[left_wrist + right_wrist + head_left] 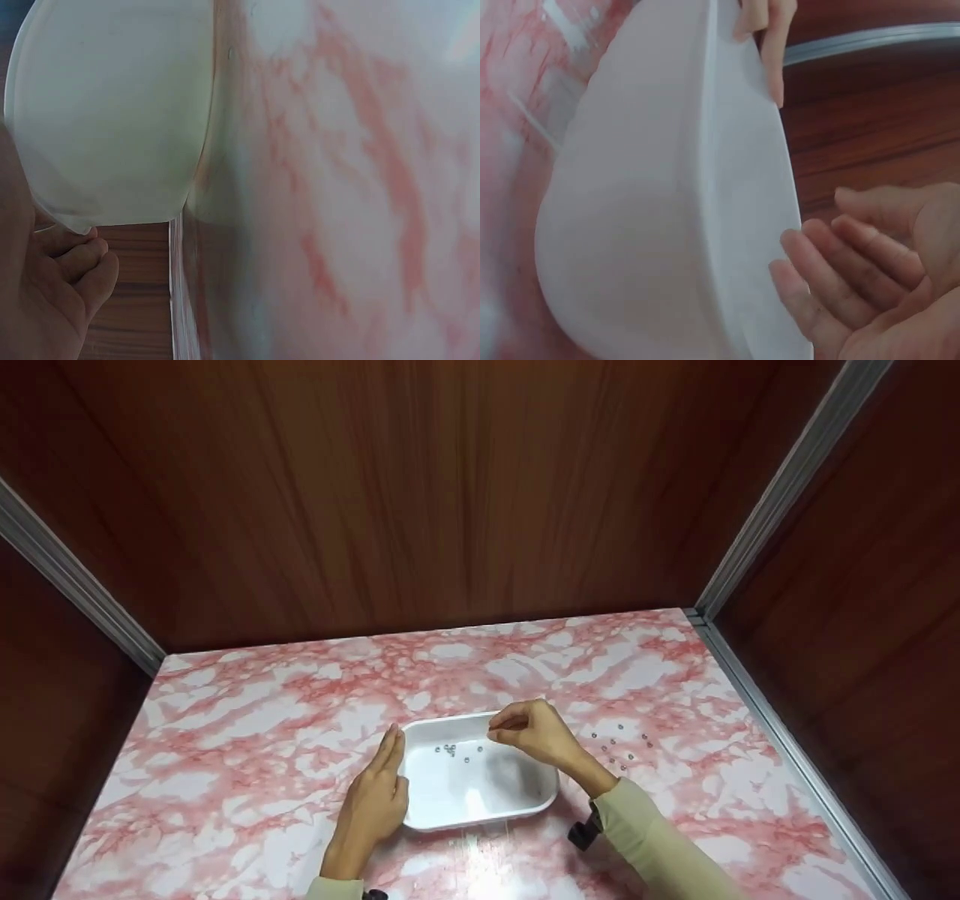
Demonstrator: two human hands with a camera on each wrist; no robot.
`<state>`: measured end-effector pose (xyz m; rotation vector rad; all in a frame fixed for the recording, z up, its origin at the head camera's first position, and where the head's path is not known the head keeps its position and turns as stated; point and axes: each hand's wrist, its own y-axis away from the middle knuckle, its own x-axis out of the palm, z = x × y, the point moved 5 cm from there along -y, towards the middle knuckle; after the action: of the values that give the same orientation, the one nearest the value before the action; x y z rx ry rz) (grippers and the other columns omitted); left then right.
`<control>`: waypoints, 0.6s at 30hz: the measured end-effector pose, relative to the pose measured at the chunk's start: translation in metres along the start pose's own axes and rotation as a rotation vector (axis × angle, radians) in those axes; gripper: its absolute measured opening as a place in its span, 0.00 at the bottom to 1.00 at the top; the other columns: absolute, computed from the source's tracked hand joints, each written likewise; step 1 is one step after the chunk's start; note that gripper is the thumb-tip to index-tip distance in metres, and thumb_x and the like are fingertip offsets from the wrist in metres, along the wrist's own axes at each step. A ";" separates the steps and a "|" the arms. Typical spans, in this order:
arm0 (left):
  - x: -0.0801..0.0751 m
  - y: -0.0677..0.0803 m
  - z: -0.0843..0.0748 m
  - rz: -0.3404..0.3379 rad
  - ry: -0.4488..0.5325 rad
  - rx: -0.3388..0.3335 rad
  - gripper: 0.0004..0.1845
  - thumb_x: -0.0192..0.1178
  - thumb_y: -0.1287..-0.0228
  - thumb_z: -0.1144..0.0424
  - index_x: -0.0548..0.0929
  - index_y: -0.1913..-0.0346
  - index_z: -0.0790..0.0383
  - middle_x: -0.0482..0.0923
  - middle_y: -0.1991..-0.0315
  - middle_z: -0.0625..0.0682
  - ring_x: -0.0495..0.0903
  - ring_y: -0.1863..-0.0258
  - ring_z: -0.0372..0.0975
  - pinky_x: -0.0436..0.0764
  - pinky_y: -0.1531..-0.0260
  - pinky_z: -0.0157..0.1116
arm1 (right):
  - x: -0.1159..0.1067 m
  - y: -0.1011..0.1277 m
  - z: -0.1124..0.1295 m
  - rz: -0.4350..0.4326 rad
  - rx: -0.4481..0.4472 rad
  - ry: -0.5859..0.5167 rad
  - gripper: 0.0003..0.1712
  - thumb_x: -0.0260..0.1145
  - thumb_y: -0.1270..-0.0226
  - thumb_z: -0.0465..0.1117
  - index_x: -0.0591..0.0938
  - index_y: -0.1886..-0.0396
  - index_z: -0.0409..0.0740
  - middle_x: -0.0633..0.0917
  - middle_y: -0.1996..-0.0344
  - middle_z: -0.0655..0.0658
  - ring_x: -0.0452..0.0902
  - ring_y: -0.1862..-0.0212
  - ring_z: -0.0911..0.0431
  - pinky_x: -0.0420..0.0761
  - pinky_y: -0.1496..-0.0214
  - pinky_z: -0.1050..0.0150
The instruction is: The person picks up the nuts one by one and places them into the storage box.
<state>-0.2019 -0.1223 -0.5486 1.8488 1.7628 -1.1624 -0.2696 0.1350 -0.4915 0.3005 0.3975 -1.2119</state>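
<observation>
Centrally on pink-veined marble tabletop (247,720): white rounded-rectangular plastic tray (480,802), shallow, glossy, upright. Contents: several small round silvery beads (451,749) clustered toward far side. More small silvery beads (619,744) loose on tabletop right of tray, apart from it. Left hand (377,799): fingers straight, pressed together, flat against tray's left wall. Right hand (534,731): over tray's far right rim, fingers curled, fingertips together; whether pinching bead, cannot tell.

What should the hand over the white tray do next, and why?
Probably reach back to the loose beads on the table: the right hand over the white tray seems empty, with several beads still outside. The left hand steadies the tray.
</observation>
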 end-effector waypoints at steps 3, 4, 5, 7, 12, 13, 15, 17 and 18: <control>0.000 0.000 -0.001 -0.013 0.010 0.011 0.32 0.51 0.30 0.75 0.64 0.24 0.79 0.59 0.19 0.70 0.80 0.37 0.59 0.72 0.77 0.26 | -0.004 0.006 0.004 -0.018 -0.075 0.050 0.13 0.75 0.34 0.40 0.91 0.56 0.35 0.94 0.61 0.40 0.92 0.58 0.54 0.88 0.52 0.69; 0.000 0.000 0.000 -0.016 0.009 0.009 0.32 0.51 0.30 0.75 0.64 0.24 0.78 0.59 0.19 0.70 0.82 0.41 0.57 0.70 0.79 0.26 | -0.006 0.008 0.005 -0.025 -0.095 0.057 0.13 0.75 0.33 0.41 0.91 0.56 0.35 0.94 0.61 0.41 0.92 0.58 0.53 0.89 0.52 0.68; 0.000 0.000 0.000 -0.018 0.005 0.006 0.32 0.51 0.30 0.74 0.64 0.23 0.78 0.59 0.19 0.69 0.83 0.47 0.56 0.70 0.80 0.26 | -0.008 0.010 0.006 -0.033 -0.110 0.061 0.13 0.76 0.34 0.41 0.91 0.55 0.36 0.93 0.60 0.41 0.92 0.58 0.53 0.89 0.51 0.67; 0.000 -0.001 0.000 -0.023 -0.006 0.003 0.32 0.52 0.30 0.74 0.64 0.23 0.76 0.60 0.19 0.68 0.84 0.52 0.52 0.68 0.80 0.26 | -0.012 0.015 0.007 -0.051 -0.150 0.076 0.13 0.76 0.33 0.41 0.91 0.55 0.37 0.93 0.60 0.41 0.92 0.57 0.51 0.90 0.49 0.64; 0.000 0.000 0.000 -0.013 -0.019 -0.003 0.33 0.52 0.30 0.73 0.64 0.23 0.75 0.60 0.18 0.67 0.83 0.57 0.51 0.68 0.81 0.26 | -0.026 0.030 0.005 -0.118 -0.245 0.141 0.11 0.76 0.33 0.43 0.92 0.55 0.43 0.93 0.57 0.43 0.92 0.53 0.47 0.91 0.45 0.55; 0.000 0.000 0.000 -0.011 -0.019 -0.001 0.33 0.52 0.30 0.73 0.64 0.23 0.76 0.60 0.19 0.68 0.84 0.56 0.52 0.68 0.81 0.26 | -0.029 0.033 0.004 -0.138 -0.260 0.158 0.11 0.77 0.34 0.43 0.92 0.55 0.44 0.93 0.56 0.43 0.92 0.52 0.47 0.90 0.44 0.54; 0.000 0.000 0.000 -0.007 -0.016 -0.005 0.33 0.53 0.29 0.72 0.64 0.23 0.75 0.59 0.18 0.67 0.84 0.51 0.54 0.69 0.81 0.26 | -0.037 0.039 0.001 -0.184 -0.283 0.194 0.12 0.78 0.35 0.43 0.92 0.54 0.44 0.93 0.54 0.44 0.92 0.50 0.46 0.90 0.44 0.52; 0.000 0.001 0.001 -0.006 -0.014 -0.010 0.33 0.53 0.29 0.72 0.64 0.22 0.75 0.59 0.18 0.67 0.84 0.47 0.55 0.69 0.80 0.26 | -0.043 0.044 -0.002 -0.221 -0.295 0.234 0.14 0.79 0.36 0.43 0.92 0.54 0.43 0.94 0.54 0.44 0.92 0.50 0.46 0.91 0.45 0.52; 0.000 0.001 0.001 -0.005 -0.014 -0.015 0.33 0.53 0.29 0.72 0.64 0.22 0.74 0.59 0.18 0.66 0.84 0.45 0.55 0.70 0.79 0.27 | -0.046 0.047 -0.004 -0.234 -0.297 0.252 0.15 0.79 0.37 0.43 0.92 0.53 0.41 0.94 0.54 0.43 0.92 0.50 0.46 0.91 0.46 0.51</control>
<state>-0.2018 -0.1230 -0.5497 1.8246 1.7647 -1.1580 -0.2398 0.1910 -0.4739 0.1519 0.8413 -1.3258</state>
